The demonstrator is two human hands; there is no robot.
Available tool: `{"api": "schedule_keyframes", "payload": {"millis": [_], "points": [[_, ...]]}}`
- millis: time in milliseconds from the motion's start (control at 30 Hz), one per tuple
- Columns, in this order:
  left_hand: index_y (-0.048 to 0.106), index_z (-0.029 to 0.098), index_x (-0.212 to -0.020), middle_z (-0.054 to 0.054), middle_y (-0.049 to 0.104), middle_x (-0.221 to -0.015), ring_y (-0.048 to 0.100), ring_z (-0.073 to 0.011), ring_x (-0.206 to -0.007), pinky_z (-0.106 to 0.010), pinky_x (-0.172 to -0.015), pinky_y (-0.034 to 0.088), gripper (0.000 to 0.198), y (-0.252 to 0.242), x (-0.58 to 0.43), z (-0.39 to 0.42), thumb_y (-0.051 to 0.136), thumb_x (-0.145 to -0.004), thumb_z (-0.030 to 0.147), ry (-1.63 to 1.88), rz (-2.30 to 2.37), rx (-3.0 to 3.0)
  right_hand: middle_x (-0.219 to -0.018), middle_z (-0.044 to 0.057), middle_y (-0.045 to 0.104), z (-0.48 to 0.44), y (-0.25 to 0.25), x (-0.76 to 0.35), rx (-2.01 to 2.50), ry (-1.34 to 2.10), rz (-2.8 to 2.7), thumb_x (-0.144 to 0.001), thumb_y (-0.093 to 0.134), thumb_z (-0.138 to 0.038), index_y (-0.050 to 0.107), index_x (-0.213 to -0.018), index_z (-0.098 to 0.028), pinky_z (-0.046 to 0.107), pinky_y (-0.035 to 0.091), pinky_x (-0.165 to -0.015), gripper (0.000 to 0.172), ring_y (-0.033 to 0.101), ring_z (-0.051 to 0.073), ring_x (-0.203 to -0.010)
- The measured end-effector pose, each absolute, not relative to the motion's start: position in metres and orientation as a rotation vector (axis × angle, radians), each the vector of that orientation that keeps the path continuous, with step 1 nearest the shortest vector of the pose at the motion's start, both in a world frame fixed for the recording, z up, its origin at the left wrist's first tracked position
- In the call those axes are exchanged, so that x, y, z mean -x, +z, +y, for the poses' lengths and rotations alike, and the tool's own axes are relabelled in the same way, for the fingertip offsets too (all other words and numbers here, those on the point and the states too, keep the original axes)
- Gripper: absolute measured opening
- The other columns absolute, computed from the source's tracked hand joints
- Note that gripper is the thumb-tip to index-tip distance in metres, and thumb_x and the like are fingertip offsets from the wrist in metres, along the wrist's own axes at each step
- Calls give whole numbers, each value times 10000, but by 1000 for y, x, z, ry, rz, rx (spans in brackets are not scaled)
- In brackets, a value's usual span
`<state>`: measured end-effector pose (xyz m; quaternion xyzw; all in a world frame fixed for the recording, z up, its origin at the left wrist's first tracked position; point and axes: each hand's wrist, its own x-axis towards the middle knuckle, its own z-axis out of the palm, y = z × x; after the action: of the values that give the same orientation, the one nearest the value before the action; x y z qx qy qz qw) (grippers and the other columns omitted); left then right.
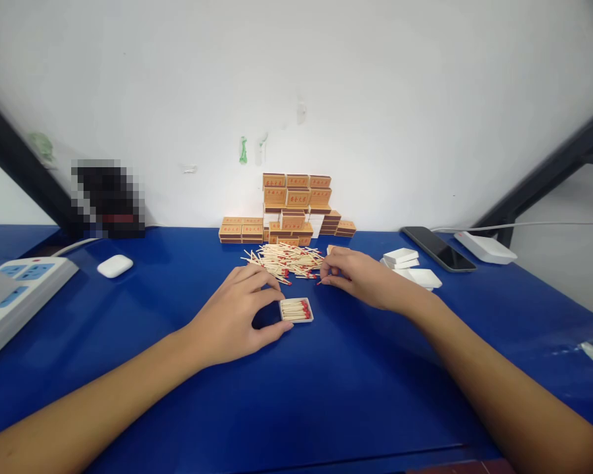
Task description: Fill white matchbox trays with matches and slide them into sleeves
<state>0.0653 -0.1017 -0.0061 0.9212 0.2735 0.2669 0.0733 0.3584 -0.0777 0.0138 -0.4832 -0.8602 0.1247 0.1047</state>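
Observation:
A small white matchbox tray [297, 319] lies on the blue table, with red-tipped matches [294, 308] laid side by side in it. My left hand [237, 313] grips its left end between thumb and fingers. Beyond the tray spreads a loose pile of matches [284, 258], heads mostly towards the right. At the pile's right edge, my right hand [358, 276] has its thumb and fingers pinched together. A red match tip [319, 283] shows at those fingertips; the rest of that match is mostly hidden.
Orange-brown matchboxes [298, 197] stand stacked against the wall. Several empty white trays [422, 278] lie to the right, near a dark phone [437, 249] and a white device [485, 248]. At left are a white earphone case [115, 266] and a power strip [34, 289].

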Motion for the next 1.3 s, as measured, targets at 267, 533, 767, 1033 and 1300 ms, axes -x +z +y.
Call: {"api": "schedule_keyframes", "payload": {"millis": [267, 533, 767, 1033, 1300], "points": [[757, 227, -1093, -71, 715, -1118, 611, -270, -1117, -461, -968, 467, 236, -6, -64, -99, 743, -936, 402, 793, 842, -2777, -1019, 79, 617, -87, 24, -355, 1425, 341, -2395, -1066, 448, -311, 563, -961, -214, 348, 440, -765, 183, 568, 211, -863], [712, 205, -905, -67, 714, -1071, 618, -270, -1086, -452, -954, 464, 360, -9, -66, -101, 802, -868, 551, 845, 859, -2762, -783, -4, 650, -102, 33, -341, 1379, 469, -2284, -1020, 555, -326, 613, -971, -229, 292, 392, -611, 123, 541, 154, -660], [649, 199, -759, -42, 697, -998, 612, -241, -1016, -428, -920, 455, 350, -10, -69, -104, 838, -852, 478, 855, 812, -2695, -704, -49, 598, -124, 19, -297, 1276, 677, -2277, -955, 546, -157, 578, -1003, -225, 276, 367, -589, 89, 528, 131, -614], [729, 208, -815, -32, 666, -939, 606, -217, -970, -419, -916, 463, 193, -10, -69, -107, 807, -891, 368, 869, 774, -2680, -770, -13, 683, -125, 16, -292, 1388, 691, -2139, -996, 583, -265, 596, -981, -228, 291, 396, -604, 43, 586, 150, -651], [742, 201, -817, -26, 648, -883, 596, -194, -903, -391, -887, 455, 170, -8, -69, -108, 791, -906, 338, 926, 765, -2676, -683, -30, 644, -125, 28, -300, 1409, 627, -2188, -1020, 572, -299, 633, -869, -226, 296, 357, -583, 178, 538, 139, -603]]}}
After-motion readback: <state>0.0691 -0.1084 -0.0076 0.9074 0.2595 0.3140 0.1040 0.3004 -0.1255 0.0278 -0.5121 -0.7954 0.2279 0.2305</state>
